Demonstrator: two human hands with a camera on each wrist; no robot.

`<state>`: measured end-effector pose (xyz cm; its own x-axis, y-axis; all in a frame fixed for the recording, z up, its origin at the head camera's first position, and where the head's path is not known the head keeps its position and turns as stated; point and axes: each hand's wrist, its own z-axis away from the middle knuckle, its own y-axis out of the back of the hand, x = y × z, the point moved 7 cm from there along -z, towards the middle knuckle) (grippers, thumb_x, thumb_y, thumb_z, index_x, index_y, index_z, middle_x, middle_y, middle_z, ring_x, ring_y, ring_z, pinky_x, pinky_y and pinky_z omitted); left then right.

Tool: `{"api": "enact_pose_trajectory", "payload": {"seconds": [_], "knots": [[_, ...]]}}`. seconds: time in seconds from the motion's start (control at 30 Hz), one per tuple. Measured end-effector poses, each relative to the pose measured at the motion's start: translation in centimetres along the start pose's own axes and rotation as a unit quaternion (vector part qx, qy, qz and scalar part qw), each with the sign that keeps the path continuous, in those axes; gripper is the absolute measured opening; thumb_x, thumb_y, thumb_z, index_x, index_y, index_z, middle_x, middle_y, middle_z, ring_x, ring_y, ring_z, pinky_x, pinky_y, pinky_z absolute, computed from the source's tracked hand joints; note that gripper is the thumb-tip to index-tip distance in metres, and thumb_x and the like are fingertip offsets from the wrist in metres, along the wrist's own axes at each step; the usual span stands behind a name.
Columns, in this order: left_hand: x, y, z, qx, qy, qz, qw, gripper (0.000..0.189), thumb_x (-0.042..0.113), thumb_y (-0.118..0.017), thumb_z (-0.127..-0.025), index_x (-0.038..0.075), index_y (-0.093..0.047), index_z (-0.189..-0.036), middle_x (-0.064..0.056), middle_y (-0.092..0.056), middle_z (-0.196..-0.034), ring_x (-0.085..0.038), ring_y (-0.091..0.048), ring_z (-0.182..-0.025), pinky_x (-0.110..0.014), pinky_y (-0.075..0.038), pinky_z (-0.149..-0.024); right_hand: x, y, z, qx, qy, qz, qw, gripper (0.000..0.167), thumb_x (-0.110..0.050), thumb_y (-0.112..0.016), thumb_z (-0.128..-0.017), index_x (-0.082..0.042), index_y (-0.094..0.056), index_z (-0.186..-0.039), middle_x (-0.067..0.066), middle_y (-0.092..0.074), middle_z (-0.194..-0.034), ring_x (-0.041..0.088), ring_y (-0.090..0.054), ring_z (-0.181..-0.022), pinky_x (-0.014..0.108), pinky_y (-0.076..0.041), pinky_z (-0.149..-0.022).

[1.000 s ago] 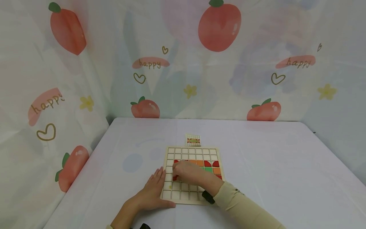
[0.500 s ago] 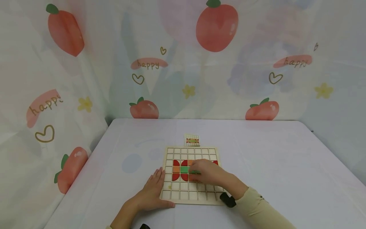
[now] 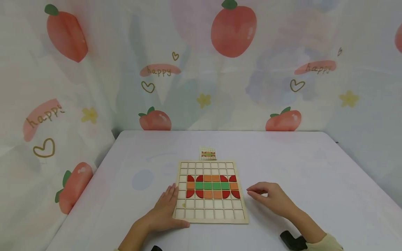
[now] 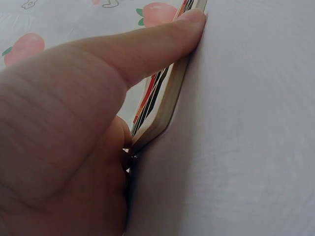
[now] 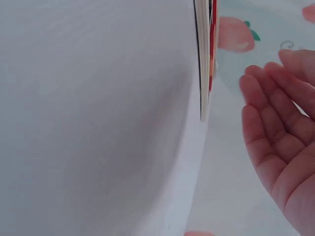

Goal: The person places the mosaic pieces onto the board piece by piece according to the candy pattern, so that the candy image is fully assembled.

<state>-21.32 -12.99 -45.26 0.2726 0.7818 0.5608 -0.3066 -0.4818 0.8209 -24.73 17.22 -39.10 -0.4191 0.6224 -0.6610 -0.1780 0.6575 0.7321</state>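
Note:
A pale wooden grid board lies flat on the table. Across its middle rows sit red rounded tiles, orange square tiles and a row of green square tiles. My left hand rests at the board's left side, fingers straight along the edge. Its thumb touches the front edge in the left wrist view. To the right of the board, apart from it, my right hand hovers with loosely bent fingers. The right wrist view shows its palm and nothing held.
Just behind the board lies a small card printed with a similar coloured pattern. A white cloth covers the table. Patterned curtains with printed fruit stand behind and at the sides.
My right hand has moved right, from over the tiles to beside the board, uncovering the whole pattern. My left hand keeps its place at the board's edge. The head view has shifted slightly.

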Motion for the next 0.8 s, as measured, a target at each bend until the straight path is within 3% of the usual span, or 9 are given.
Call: {"api": "enact_pose_trajectory", "payload": {"seconds": [0.17, 0.33, 0.53, 0.67, 0.8], "knots": [[-0.1, 0.2, -0.1, 0.002, 0.001, 0.004, 1.0, 0.122, 0.069, -0.064, -0.066, -0.006, -0.009, -0.144, -0.02, -0.004, -0.151, -0.033, 0.0, -0.137, -0.051, -0.008, -0.107, 1.3, 1.5, 0.9, 0.047, -0.042, -0.063, 0.9961, 0.02, -0.018, -0.065, -0.087, -0.001, -0.07, -0.096, 0.004, -0.068, -0.09, 0.014, -0.062, -0.078, 0.024, -0.051, -0.066], [-0.3, 0.2, -0.2, -0.001, 0.002, 0.008, 1.0, 0.122, 0.069, -0.064, -0.066, -0.006, -0.008, -0.144, -0.02, -0.004, -0.151, -0.033, 0.001, -0.137, -0.051, -0.007, -0.106, 2.8, 1.8, 1.1, 0.053, -0.089, -0.105, 0.9891, 0.025, -0.017, -0.064, -0.088, 0.004, -0.067, -0.101, 0.011, -0.068, -0.093, 0.02, -0.063, -0.08, 0.024, -0.051, -0.068], [-0.5, -0.1, -0.3, -0.003, 0.004, 0.01, 0.9999, 0.122, 0.07, -0.063, -0.066, -0.006, -0.007, -0.144, -0.02, -0.003, -0.151, -0.033, 0.001, -0.137, -0.051, -0.007, -0.107, 2.8, 1.8, 1.4, 0.056, -0.079, -0.099, 0.9903, 0.024, -0.016, -0.065, -0.087, 0.004, -0.068, -0.098, 0.01, -0.068, -0.091, 0.018, -0.063, -0.078, 0.022, -0.05, -0.066], [-0.4, 0.1, -0.2, -0.002, 0.013, 0.016, 0.9998, 0.12, 0.069, -0.063, -0.066, -0.004, -0.009, -0.145, -0.019, -0.004, -0.151, -0.032, 0.0, -0.138, -0.051, -0.008, -0.107, 2.6, 1.9, 1.3, 0.077, -0.079, -0.049, 0.9926, 0.021, -0.018, -0.066, -0.086, 0.001, -0.07, -0.096, 0.007, -0.068, -0.091, 0.018, -0.063, -0.081, 0.026, -0.051, -0.068], [0.1, 0.8, -0.7, 0.033, 0.016, 0.001, 0.9993, 0.107, 0.065, -0.059, -0.074, 0.002, -0.013, -0.147, -0.015, -0.005, -0.152, -0.032, -0.001, -0.137, -0.052, -0.007, -0.106, 1.8, 1.7, 0.8, 0.1, -0.083, 0.069, 0.9891, 0.03, -0.023, -0.066, -0.086, -0.002, -0.067, -0.107, 0.011, -0.065, -0.103, 0.028, -0.059, -0.096, 0.044, -0.048, -0.081]]}}
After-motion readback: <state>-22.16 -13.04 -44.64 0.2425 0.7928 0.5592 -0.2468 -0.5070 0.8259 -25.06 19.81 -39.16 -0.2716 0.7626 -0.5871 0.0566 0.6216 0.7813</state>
